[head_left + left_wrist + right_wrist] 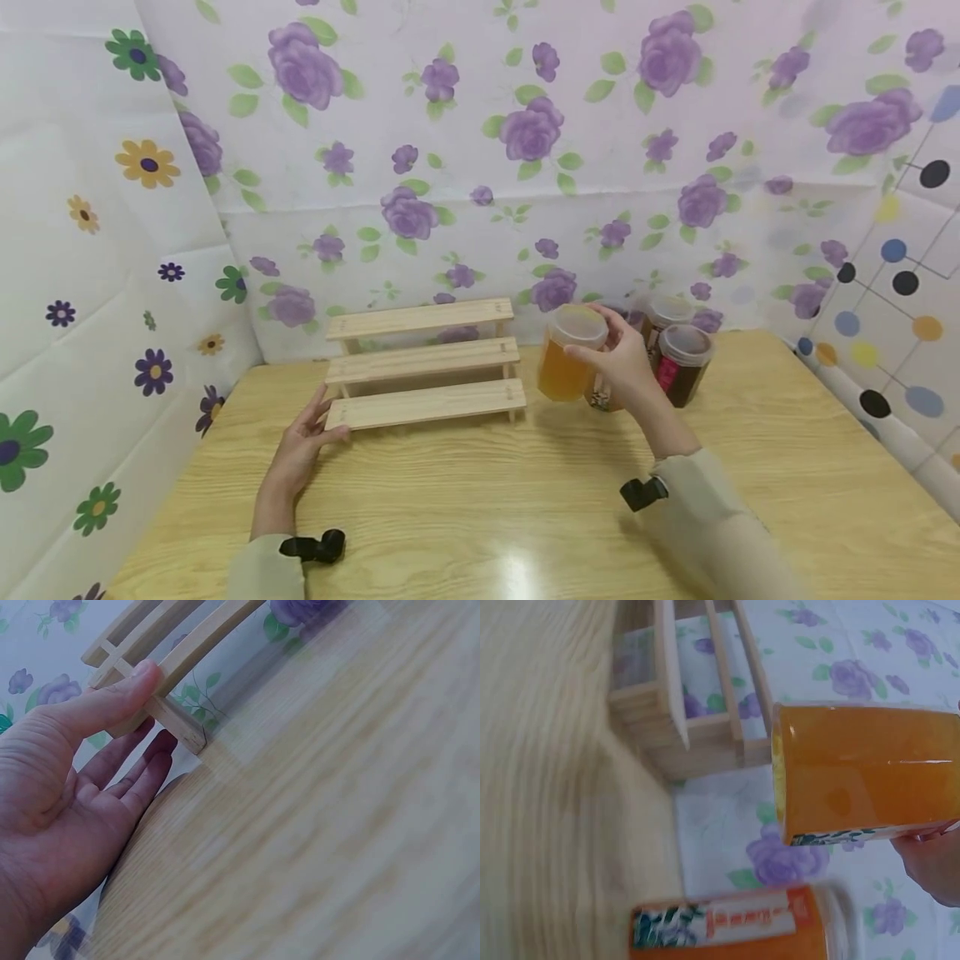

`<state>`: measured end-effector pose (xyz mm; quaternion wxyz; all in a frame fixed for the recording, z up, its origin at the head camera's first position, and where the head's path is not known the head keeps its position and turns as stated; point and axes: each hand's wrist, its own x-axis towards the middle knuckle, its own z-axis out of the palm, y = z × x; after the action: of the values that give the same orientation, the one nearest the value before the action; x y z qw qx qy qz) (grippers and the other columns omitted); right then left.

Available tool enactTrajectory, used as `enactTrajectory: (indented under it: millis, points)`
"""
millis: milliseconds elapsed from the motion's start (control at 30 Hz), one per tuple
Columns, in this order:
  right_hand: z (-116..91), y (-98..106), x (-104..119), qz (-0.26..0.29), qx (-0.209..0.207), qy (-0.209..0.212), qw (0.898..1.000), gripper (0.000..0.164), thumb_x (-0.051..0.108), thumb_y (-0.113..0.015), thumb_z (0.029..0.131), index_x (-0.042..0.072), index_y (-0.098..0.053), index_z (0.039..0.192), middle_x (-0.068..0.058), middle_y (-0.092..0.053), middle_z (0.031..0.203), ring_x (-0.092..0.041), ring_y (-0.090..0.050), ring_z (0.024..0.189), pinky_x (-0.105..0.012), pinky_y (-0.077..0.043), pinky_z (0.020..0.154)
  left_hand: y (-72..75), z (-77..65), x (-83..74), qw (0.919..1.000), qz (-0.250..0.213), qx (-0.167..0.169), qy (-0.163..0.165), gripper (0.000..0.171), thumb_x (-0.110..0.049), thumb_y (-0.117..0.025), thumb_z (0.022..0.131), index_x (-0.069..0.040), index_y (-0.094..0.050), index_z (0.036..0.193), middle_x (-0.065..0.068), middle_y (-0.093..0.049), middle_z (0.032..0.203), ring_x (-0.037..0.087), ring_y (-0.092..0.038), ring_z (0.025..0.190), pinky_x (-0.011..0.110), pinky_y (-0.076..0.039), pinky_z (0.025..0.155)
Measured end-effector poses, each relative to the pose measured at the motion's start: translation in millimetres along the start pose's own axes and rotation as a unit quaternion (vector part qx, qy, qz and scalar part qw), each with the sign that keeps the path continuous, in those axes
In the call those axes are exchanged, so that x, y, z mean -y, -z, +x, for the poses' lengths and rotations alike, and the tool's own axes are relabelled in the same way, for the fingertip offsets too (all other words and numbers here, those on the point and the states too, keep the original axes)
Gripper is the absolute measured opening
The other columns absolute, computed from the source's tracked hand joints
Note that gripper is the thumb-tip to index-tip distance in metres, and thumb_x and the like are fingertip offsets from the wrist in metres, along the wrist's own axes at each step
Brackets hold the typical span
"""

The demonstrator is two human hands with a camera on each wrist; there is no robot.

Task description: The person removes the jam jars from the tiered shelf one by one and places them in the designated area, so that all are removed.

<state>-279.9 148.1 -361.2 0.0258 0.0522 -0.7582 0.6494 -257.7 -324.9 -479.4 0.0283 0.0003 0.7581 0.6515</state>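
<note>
A three-tier wooden rack (427,404) stands on the table. My left hand (300,446) holds the left end of its lowest tier, with the thumb (124,697) laid on the wood and the other fingers behind and below. To the right of the rack, my right hand (622,354) grips a clear jar of orange contents (564,367) near its top. This jar (870,776) is raised off the table, and part of its label shows at the edge. Another orange jar (735,926) stands beside it, mostly hidden by my hand in the head view.
A dark jar with a pink label (684,367) stands on the table (450,500) right of my right hand. Behind it are another jar (670,312) and one more partly covered. A floral cloth (480,167) hangs along the back edge.
</note>
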Motion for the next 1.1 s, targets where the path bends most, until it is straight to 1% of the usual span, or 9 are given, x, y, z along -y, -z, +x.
enactTrajectory:
  millis: [233, 333, 400, 467, 633, 700, 767, 933, 1100]
  points:
    - [-24.3, 28.7, -21.8, -0.051, 0.007, -0.008, 0.999, 0.082, 0.019, -0.078, 0.084, 0.010, -0.032, 0.152, -0.018, -0.034, 0.155, -0.033, -0.033, 0.144, -0.047, -0.033, 0.116, 2.5, -0.6, 5.0, 1.0000, 0.003, 0.003, 0.003, 0.092, -0.014, -0.068, 0.092, -0.035, -0.007, 0.157, 0.018, -0.011, 0.164, -0.013, -0.046, 0.109, 0.004, -0.038, 0.088]
    - [-37.0, 42.0, -33.4, -0.088, -0.011, -0.017, 0.996, 0.083, 0.021, -0.077, 0.084, 0.009, -0.032, 0.152, -0.019, -0.034, 0.155, -0.035, -0.035, 0.142, -0.029, -0.042, 0.108, 1.8, -2.2, 7.1, 1.0000, -0.005, 0.006, -0.005, 0.092, -0.012, -0.068, 0.091, -0.033, -0.008, 0.157, 0.021, -0.010, 0.163, -0.013, -0.047, 0.109, 0.005, -0.039, 0.088]
    - [-43.6, 50.1, -40.0, -0.108, -0.023, -0.028, 0.994, 0.084, 0.024, -0.077, 0.085, 0.008, -0.030, 0.152, -0.020, -0.035, 0.154, -0.035, -0.038, 0.140, -0.014, -0.044, 0.097, 2.8, -3.9, 7.6, 1.0000, -0.002, 0.004, -0.002, 0.092, -0.013, -0.068, 0.091, -0.034, -0.008, 0.157, 0.019, -0.012, 0.163, -0.013, -0.047, 0.109, 0.004, -0.039, 0.088]
    - [-46.3, 56.9, -45.2, -0.120, -0.037, -0.032, 0.992, 0.085, 0.026, -0.077, 0.085, 0.008, -0.030, 0.152, -0.022, -0.038, 0.151, -0.036, -0.042, 0.136, -0.004, -0.040, 0.085, 4.7, -5.9, 7.4, 1.0000, 0.001, -0.003, 0.002, 0.092, -0.014, -0.069, 0.091, -0.035, -0.009, 0.157, 0.018, -0.013, 0.163, -0.013, -0.047, 0.109, 0.003, -0.038, 0.088]
    - [-42.7, 68.0, -51.7, -0.139, -0.077, -0.023, 0.987, 0.084, 0.028, -0.078, 0.084, 0.005, -0.031, 0.150, -0.024, -0.043, 0.146, -0.036, -0.045, 0.132, 0.000, -0.037, 0.080, 10.8, -9.4, 4.4, 0.9999, 0.006, -0.001, 0.009, 0.092, -0.014, -0.067, 0.092, -0.033, -0.005, 0.158, 0.019, -0.011, 0.163, -0.015, -0.046, 0.108, 0.002, -0.037, 0.088]
    - [-39.4, 69.8, -54.9, -0.145, -0.094, -0.022, 0.985, 0.082, 0.028, -0.078, 0.084, 0.004, -0.033, 0.148, -0.023, -0.046, 0.144, -0.035, -0.046, 0.130, -0.002, -0.037, 0.082, 12.0, -9.4, 4.1, 1.0000, 0.003, -0.001, 0.009, 0.092, -0.013, -0.066, 0.093, -0.031, -0.004, 0.158, 0.019, -0.011, 0.163, -0.015, -0.047, 0.107, 0.003, -0.038, 0.088]
    - [-36.0, 70.0, -60.3, -0.160, -0.106, -0.022, 0.981, 0.082, 0.028, -0.079, 0.082, 0.001, -0.035, 0.147, -0.025, -0.047, 0.143, -0.035, -0.047, 0.128, -0.010, -0.042, 0.089, 12.4, -9.1, 4.4, 1.0000, -0.002, -0.003, 0.007, 0.091, -0.011, -0.065, 0.093, -0.030, -0.004, 0.158, 0.019, -0.012, 0.162, -0.016, -0.047, 0.107, 0.003, -0.039, 0.088]
    - [-32.5, 70.7, -73.9, -0.168, -0.117, -0.038, 0.978, 0.087, 0.026, -0.080, 0.081, -0.002, -0.031, 0.147, -0.027, -0.042, 0.145, -0.038, -0.043, 0.131, -0.047, -0.041, 0.106, 11.5, -8.1, 4.5, 0.9999, -0.013, 0.002, -0.001, 0.091, -0.010, -0.065, 0.093, -0.030, -0.003, 0.158, 0.020, -0.009, 0.162, -0.015, -0.047, 0.107, 0.003, -0.039, 0.088]
    - [-31.2, 72.2, -77.6, -0.140, -0.114, -0.042, 0.983, 0.091, 0.027, -0.081, 0.080, -0.001, -0.026, 0.148, -0.028, -0.035, 0.149, -0.040, -0.037, 0.137, -0.053, -0.036, 0.112, 11.9, -6.9, 3.9, 0.9999, -0.016, 0.002, -0.002, 0.091, -0.010, -0.065, 0.093, -0.031, -0.004, 0.158, 0.020, -0.010, 0.162, -0.014, -0.048, 0.108, 0.004, -0.039, 0.089]
